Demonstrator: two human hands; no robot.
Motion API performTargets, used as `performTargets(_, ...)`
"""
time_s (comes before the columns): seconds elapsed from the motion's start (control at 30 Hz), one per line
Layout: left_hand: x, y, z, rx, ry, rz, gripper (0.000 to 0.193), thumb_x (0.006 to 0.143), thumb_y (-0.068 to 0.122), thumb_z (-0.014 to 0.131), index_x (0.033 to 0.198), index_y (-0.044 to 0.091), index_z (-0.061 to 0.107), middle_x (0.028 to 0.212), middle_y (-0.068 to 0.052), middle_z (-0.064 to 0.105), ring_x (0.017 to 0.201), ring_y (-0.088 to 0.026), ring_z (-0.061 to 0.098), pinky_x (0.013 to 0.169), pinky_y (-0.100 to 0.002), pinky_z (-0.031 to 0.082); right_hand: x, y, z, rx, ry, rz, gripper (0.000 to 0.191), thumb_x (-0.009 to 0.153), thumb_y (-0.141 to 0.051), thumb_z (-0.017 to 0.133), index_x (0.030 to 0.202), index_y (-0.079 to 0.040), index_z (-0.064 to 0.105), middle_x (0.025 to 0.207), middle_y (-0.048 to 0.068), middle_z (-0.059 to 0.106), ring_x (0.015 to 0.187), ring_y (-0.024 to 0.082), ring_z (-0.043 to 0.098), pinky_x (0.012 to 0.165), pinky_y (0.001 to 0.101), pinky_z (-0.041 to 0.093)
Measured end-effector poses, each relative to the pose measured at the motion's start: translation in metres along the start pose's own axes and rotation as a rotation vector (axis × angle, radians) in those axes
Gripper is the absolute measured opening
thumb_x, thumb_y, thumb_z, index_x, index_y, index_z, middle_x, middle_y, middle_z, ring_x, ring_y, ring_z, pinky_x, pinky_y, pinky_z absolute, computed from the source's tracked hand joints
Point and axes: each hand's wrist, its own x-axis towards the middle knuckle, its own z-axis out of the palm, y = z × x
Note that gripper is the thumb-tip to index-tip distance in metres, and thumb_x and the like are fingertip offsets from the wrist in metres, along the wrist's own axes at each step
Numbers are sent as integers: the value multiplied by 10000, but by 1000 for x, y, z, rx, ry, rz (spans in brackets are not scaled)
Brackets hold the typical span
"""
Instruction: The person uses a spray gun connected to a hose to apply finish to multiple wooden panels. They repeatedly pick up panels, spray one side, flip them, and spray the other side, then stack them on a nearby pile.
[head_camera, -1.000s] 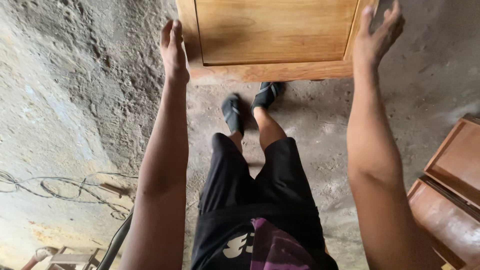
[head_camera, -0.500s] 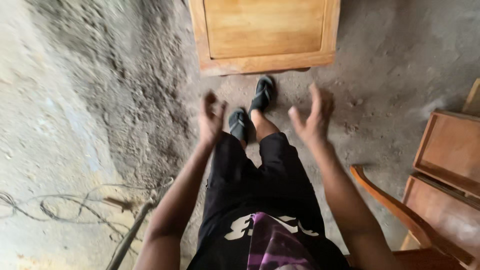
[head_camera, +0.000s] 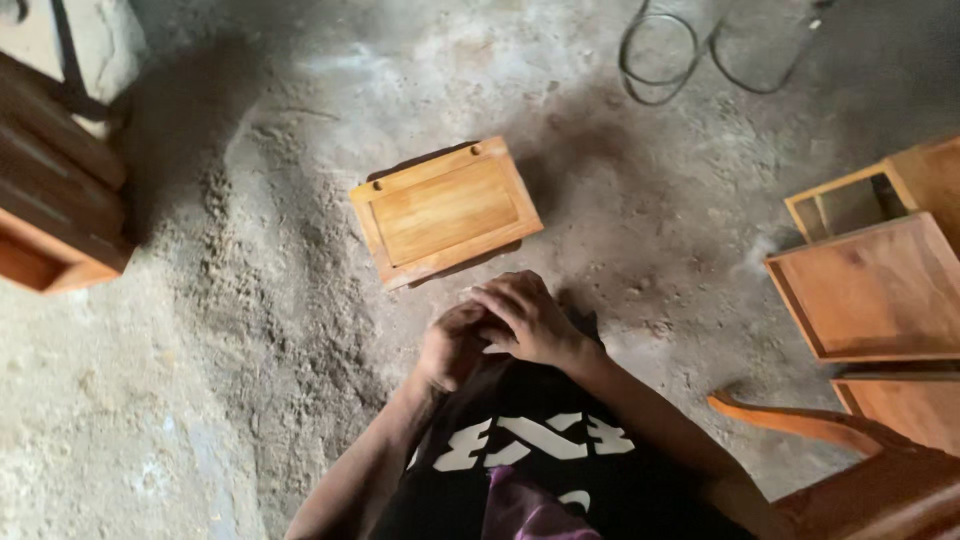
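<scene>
A small wooden cabinet (head_camera: 445, 210) with a framed panel on top stands on the dusty concrete floor in front of me. My left hand (head_camera: 452, 342) and my right hand (head_camera: 525, 315) are together in front of my body, the right one laid over the left, just short of the cabinet's near edge. Neither hand touches the cabinet. I cannot see anything held between them.
Wooden drawer-like boxes (head_camera: 875, 285) lie at the right, with a curved wooden chair arm (head_camera: 800, 420) below them. Dark wooden furniture (head_camera: 55, 190) stands at the left edge. A black cable (head_camera: 665, 55) loops on the floor at the top.
My hands have left the cabinet's sides and drawn back to meet in front of my body. The view has pulled away, and the cabinet now looks smaller and farther off.
</scene>
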Motion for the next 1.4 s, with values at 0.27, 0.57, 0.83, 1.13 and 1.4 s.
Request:
performTargets(0.27,106,-10,55,363,223,217,233,1028,189,683,920,-17,684,709,-54,630,539,-124,491,511,-279,399,-57,93,-73,18,123,125,350,848,-225,817,1152,-94,705,1083,85,703,1055,285,654,918,397,535)
performTargets(0.57,296,-52,194,978,123,426,230,955,62,618,1178,14,643,826,-6,601,731,-62,538,636,-245,463,-126,271,-215,-19,267,428,244,926,-182,765,1138,-72,718,1076,106,726,989,299,696,865,402,571)
performTargets(0.83,411,-31,244,1189,-5,436,146,958,57,668,1079,-11,715,928,-20,680,846,-66,647,695,-255,561,-28,382,-304,27,229,306,255,933,-160,764,1151,-35,719,1053,122,727,968,317,688,847,421,558)
performTargets(1.13,647,29,214,798,256,214,227,1060,107,698,1030,-105,772,867,-135,682,736,-114,559,646,-292,475,109,557,-336,25,-5,155,144,882,-132,793,860,-72,665,872,72,652,867,280,642,805,424,527)
performTargets(1.4,846,178,309,1001,-551,347,488,1028,109,669,1481,-3,526,1412,-169,635,1273,-243,629,1080,-324,512,216,718,-382,38,211,327,214,883,-142,777,1033,-59,649,1033,143,655,993,340,645,847,441,542)
